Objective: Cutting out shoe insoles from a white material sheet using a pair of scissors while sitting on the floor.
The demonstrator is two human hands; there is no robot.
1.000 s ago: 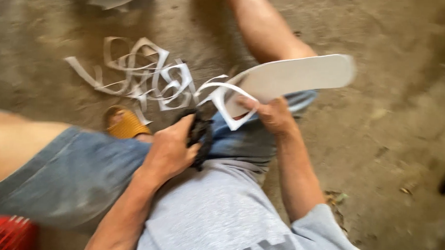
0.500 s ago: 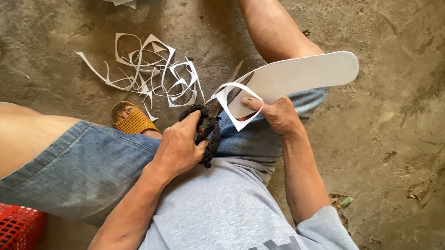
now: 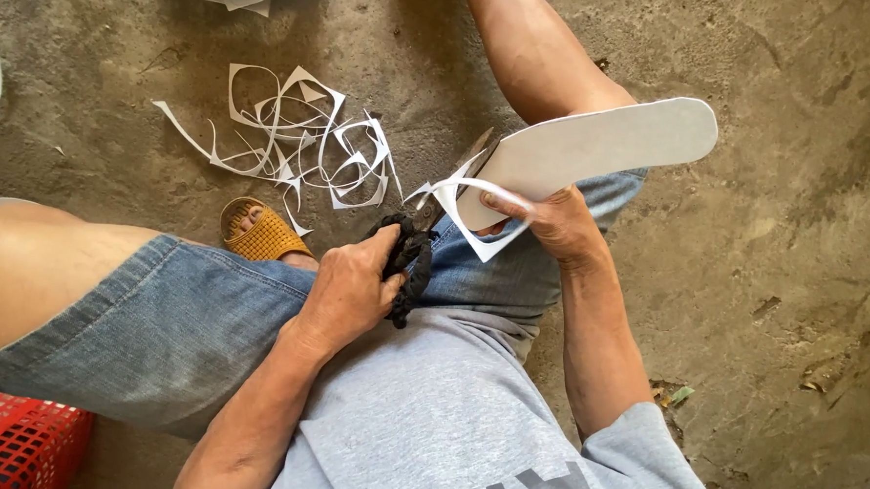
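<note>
scissors (image 3: pixel 436 210) with cloth-wrapped black handles sit clenched in the left hand (image 3: pixel 350 295), blades biting the heel of a white sole-shaped sheet (image 3: pixel 596 144) at centre frame. the right hand (image 3: pixel 553 220), at 3 o'clock of the scissors, pinches that sheet. white offcuts (image 3: pixel 293 136) lie on the concrete floor (image 3: pixel 797 241) at 10 o'clock.

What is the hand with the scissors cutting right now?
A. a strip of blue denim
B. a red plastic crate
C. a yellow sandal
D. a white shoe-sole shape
D: the scissors in the left hand bite into the white sole-shaped sheet, which the right hand holds up.
</note>
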